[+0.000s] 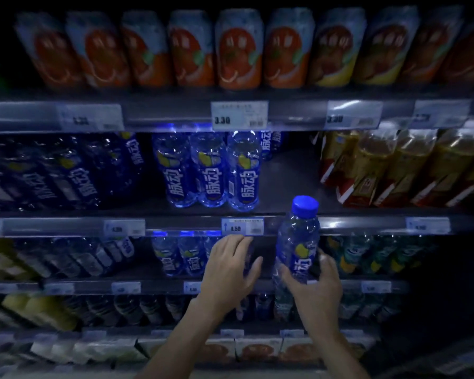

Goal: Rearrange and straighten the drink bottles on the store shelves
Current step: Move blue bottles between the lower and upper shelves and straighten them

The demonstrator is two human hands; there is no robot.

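Note:
My right hand [315,283] grips a clear blue bottle with a blue cap [298,242] by its lower part, upright, in front of the shelves. My left hand [230,266] reaches into the third shelf and wraps around another blue bottle [249,258], which it mostly hides. To the left of that hand stand two matching bottles [179,255]. One shelf up, three matching blue bottles [211,170] stand side by side, with a gap [290,181] to their right.
Orange cans [238,50] line the top shelf. Dark blue bottles [66,173] fill the second shelf's left, yellow-red tea bottles [394,165] its right. Green-labelled bottles [367,255] stand right of my hands. Price rails [241,227] front each shelf. Lower shelves hold more drinks.

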